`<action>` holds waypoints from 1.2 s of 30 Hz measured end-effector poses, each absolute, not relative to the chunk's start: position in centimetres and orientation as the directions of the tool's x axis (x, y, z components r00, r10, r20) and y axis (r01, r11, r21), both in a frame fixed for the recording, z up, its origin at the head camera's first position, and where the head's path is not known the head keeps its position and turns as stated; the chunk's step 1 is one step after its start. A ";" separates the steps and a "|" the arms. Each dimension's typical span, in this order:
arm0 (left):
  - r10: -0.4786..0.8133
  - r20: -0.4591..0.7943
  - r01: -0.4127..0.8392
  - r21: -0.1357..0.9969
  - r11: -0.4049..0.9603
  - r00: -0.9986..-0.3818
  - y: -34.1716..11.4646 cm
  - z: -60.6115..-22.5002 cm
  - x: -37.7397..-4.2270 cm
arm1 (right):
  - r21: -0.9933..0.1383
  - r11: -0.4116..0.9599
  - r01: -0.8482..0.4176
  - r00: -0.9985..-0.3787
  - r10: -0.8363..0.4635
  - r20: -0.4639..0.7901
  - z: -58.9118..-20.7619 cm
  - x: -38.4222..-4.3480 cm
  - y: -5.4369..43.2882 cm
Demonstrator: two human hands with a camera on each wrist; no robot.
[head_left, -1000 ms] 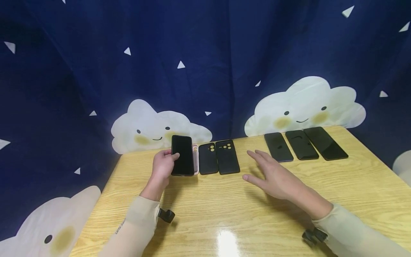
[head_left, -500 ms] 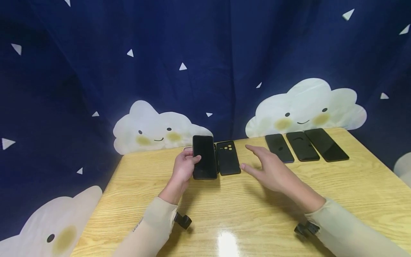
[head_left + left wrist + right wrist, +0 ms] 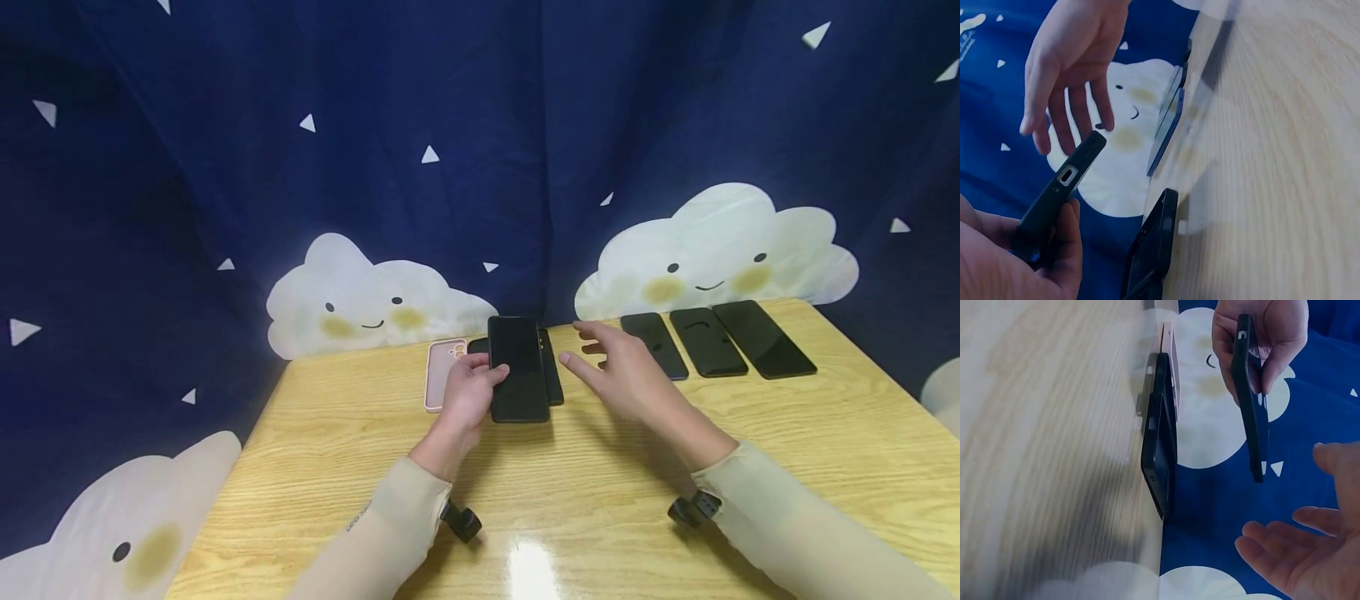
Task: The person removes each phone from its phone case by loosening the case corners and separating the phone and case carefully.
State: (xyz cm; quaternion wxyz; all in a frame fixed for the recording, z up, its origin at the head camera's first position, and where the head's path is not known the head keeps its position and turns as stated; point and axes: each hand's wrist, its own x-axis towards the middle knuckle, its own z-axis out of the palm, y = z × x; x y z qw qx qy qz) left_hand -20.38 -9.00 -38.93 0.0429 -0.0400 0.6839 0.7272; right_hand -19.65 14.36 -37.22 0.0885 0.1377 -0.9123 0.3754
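My left hand [image 3: 467,393] grips a black phone [image 3: 520,373] by its left edge, thumb over the front, raised above the table. It looks dressed in a dark case, with a charging port showing at the lower end of the phone [image 3: 1063,181] in the left wrist view. Behind it lie two black phone cases, mostly covered in the head view; one black case [image 3: 555,379] peeks out on the right. A pink phone case [image 3: 437,379] lies to the left of them. My right hand [image 3: 630,375] hovers right of the held phone, fingers loosely spread, holding nothing.
Three dark phones lie side by side at the back right: a near one [image 3: 658,350], a middle one [image 3: 708,343] and a larger one [image 3: 765,340]. A blue curtain [image 3: 480,167] with cloud prints hangs along the back edge of the wooden table [image 3: 600,517].
My left hand has carried the phone rightward, past the pink case and over the black cases. The pink case shows again. My right hand has shifted slightly left and up, nearer the phone.
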 end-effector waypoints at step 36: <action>0.010 -0.176 -0.174 0.962 -0.210 -0.984 -4.8 -41.7 -19.6 | -0.958 0.283 0.051 -0.988 -0.127 -0.090 -39.6 -27.7 15.1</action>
